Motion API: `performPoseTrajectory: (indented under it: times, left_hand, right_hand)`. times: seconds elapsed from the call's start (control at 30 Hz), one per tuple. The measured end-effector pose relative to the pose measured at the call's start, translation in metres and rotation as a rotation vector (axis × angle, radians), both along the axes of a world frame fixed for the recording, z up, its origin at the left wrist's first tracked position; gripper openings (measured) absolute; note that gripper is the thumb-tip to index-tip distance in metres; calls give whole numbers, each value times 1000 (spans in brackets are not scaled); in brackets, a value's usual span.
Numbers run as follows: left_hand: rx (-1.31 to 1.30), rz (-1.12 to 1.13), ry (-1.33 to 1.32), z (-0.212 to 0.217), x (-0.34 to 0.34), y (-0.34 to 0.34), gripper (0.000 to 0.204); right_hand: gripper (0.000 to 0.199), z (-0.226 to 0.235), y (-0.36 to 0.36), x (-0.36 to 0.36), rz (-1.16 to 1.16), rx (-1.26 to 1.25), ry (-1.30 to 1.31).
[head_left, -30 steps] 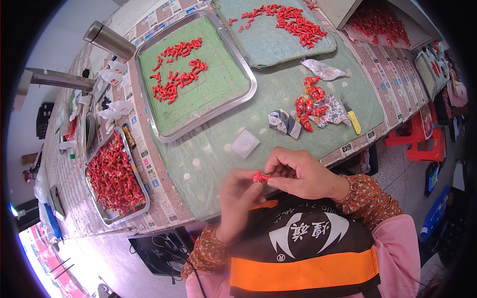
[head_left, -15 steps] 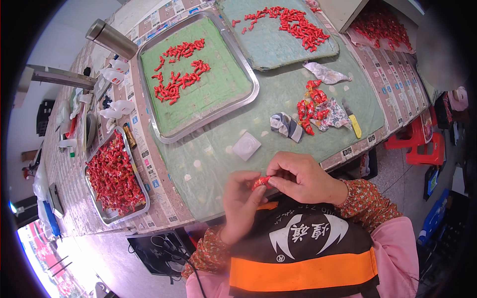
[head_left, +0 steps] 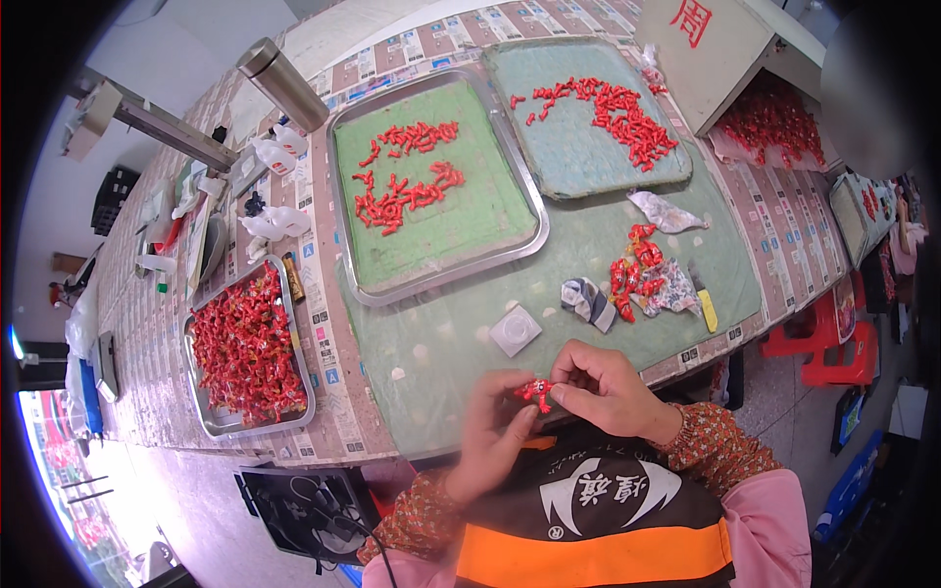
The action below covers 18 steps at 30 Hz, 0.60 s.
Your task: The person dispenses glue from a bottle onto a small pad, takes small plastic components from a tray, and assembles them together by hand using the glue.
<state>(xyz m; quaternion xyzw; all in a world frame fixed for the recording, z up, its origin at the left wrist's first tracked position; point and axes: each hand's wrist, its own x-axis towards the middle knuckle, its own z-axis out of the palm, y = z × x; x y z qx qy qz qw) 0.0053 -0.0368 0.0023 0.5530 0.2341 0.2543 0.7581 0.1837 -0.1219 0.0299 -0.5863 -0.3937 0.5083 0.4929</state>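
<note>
Two hands [head_left: 618, 400] pinching one red figure [head_left: 535, 393] | one whitish square [head_left: 515, 330] (just beyond them) | one steel flask [head_left: 284, 86]

The person [head_left: 598, 539] wears a pink top [head_left: 769, 519], rust floral cuffs [head_left: 720, 446] and a black, orange-banded apron [head_left: 510, 505] with a white emblem [head_left: 593, 498].

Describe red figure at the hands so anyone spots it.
Start at the patterned table, then its green mat. By the mat's near edge, a small red figure is between the left hand and right hand. Unlike the red pile beside the cloths, it is alone and held.
</note>
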Motion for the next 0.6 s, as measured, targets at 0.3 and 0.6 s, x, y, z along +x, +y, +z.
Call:
performPoseTrajectory:
  times: [0.3, 0.6]
  left_hand:
    - [779, 84, 156, -2, 5, 12, 36]
    - [732, 155, 165, 0, 2, 19, 25]
  right_hand:
    - [9, 3, 3, -2, 40, -86, 58]
    - [10, 26, 23, 10, 83, -108, 25]
